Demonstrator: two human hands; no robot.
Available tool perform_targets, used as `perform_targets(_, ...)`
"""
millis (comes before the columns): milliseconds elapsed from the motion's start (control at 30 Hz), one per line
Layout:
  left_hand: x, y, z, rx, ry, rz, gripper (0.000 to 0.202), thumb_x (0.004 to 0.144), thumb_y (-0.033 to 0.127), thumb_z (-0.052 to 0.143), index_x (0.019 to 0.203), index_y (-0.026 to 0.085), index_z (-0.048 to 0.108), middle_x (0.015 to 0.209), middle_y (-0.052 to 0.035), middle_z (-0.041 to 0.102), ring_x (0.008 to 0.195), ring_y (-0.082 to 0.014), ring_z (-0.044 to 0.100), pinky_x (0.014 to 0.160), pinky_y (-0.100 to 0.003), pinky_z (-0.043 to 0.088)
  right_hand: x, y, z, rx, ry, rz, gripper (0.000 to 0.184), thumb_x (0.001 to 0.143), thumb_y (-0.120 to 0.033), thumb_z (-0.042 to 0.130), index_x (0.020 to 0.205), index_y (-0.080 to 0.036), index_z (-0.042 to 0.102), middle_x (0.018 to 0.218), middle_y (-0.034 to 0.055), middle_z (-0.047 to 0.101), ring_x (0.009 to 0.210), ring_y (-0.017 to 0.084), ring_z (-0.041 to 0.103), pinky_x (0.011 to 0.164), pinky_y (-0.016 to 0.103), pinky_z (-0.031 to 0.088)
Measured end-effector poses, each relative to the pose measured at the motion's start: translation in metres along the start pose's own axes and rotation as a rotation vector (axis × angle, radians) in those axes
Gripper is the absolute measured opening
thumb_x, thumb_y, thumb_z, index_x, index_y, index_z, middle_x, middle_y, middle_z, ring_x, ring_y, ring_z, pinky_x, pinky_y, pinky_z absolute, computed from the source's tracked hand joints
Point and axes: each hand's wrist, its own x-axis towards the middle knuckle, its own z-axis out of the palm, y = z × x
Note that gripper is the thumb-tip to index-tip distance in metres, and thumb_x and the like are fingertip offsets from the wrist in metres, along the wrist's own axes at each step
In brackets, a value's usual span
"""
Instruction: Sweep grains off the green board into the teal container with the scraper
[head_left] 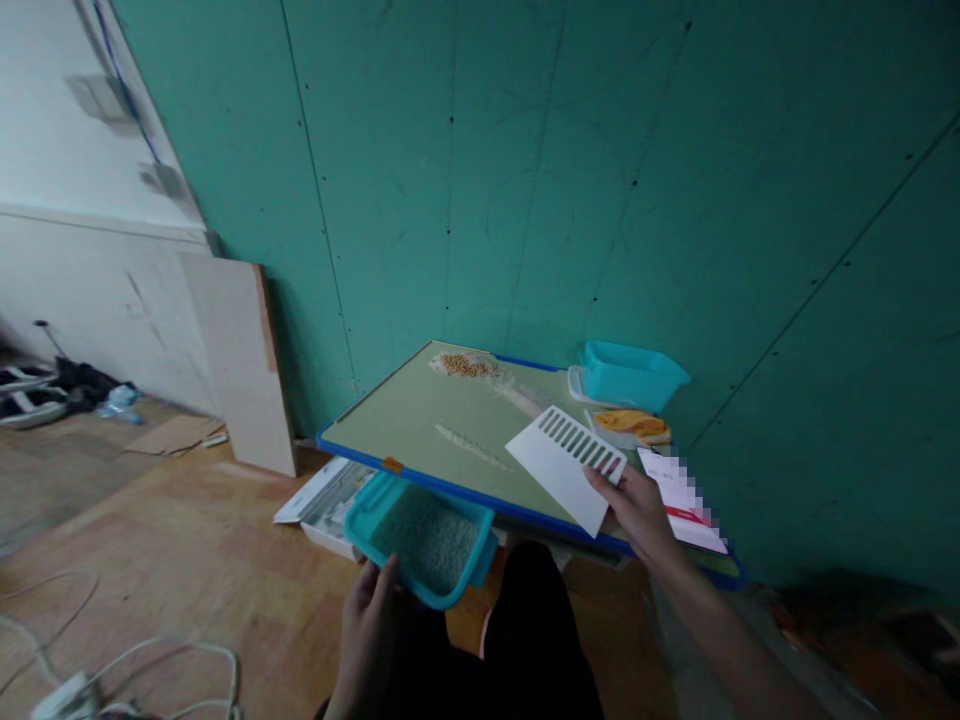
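My left hand (369,600) grips the near rim of a turquoise plastic tub (486,530), held just below the table's front edge. Fine grey-white grains (427,540) cover the tub's bottom. In my right hand (630,495) is a flat white slotted scraper (559,475), held tilted over the table with its row of slots by my fingers. A thin line of pale grains (472,446) lies on the greenish tabletop (397,420), left of the scraper. Farther back rests a clear bag of yellow-brown kernels (466,366).
A second turquoise tub (634,375) stands at the table's back right, beside an orange-yellow cloth-like item (634,425) and a clipboard with paper (679,495). A green wall (465,170) rises behind. An open white box (330,515) sits under the table; cables (187,650) cross the floor.
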Motion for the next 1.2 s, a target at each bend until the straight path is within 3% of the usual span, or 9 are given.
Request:
perform_targets(200,-0.001,-0.013,-0.005,-0.032,0.012,0.019,0.043,0.059,0.053,0.084,0.073,0.017,0.065,0.049,0.0077,0.052,0.042,-0.0077,0.043,0.042,-0.019,0.038,0.005,-0.007,0.024,0.002,-0.078,-0.002,0.044,0.074,-0.053,0.071,0.097,-0.016,0.067,0.090,0.0092,0.074,0.083,0.028,0.069,0.072,0.037,0.053)
perform_targets(333,-0.001,-0.015,-0.002,-0.054,-0.013,0.001,0.041,0.064,0.050,0.082,0.080,0.018,0.065,0.052,0.0062,0.058,0.045,-0.0099,0.050,0.044,-0.020,0.042,0.006,-0.012,0.044,0.024,-0.095,-0.013,0.041,0.073,-0.052,0.072,0.093,-0.017,0.068,0.092,0.0093,0.075,0.083,0.028,0.069,0.072,0.037,0.053)
perform_targets(467,-0.004,-0.010,0.006,-0.055,-0.004,-0.004,0.041,0.062,0.052,0.082,0.071,0.019,0.060,0.045,0.0083,0.051,0.039,-0.0095,0.047,0.039,-0.019,0.040,0.005,-0.013,0.058,0.065,-0.140,-0.011,0.041,0.073,-0.050,0.073,0.096,-0.016,0.068,0.097,0.0099,0.075,0.088,0.028,0.069,0.076,0.038,0.053)
perform_targets(767,-0.010,0.002,0.012,-0.074,-0.140,-0.047,0.036,0.071,0.049,0.078,0.068,0.019,0.057,0.051,0.0043,0.060,0.047,-0.0137,0.059,0.048,-0.024,0.049,0.007,-0.017,0.074,0.125,-0.241,0.028,0.041,0.073,-0.048,0.075,0.096,-0.015,0.067,0.096,0.0104,0.075,0.085,0.027,0.069,0.072,0.035,0.052)
perform_targets(967,-0.002,-0.002,0.001,-0.049,-0.116,-0.055,0.034,0.072,0.046,0.078,0.071,0.016,0.063,0.054,0.0031,0.061,0.049,-0.0119,0.058,0.051,-0.022,0.048,0.013,-0.029,0.087,0.144,-0.287,0.065,0.042,0.066,-0.048,0.079,0.088,-0.014,0.068,0.085,0.0078,0.074,0.074,0.023,0.066,0.066,0.033,0.050)
perform_targets(1200,-0.003,-0.001,0.005,-0.085,-0.142,-0.028,0.035,0.072,0.046,0.078,0.066,0.017,0.060,0.051,0.0028,0.060,0.047,-0.0130,0.058,0.049,-0.024,0.048,0.014,-0.040,0.095,0.210,-0.390,0.129,0.040,0.062,-0.047,0.082,0.081,-0.015,0.068,0.078,0.0054,0.072,0.067,0.019,0.063,0.062,0.030,0.047)
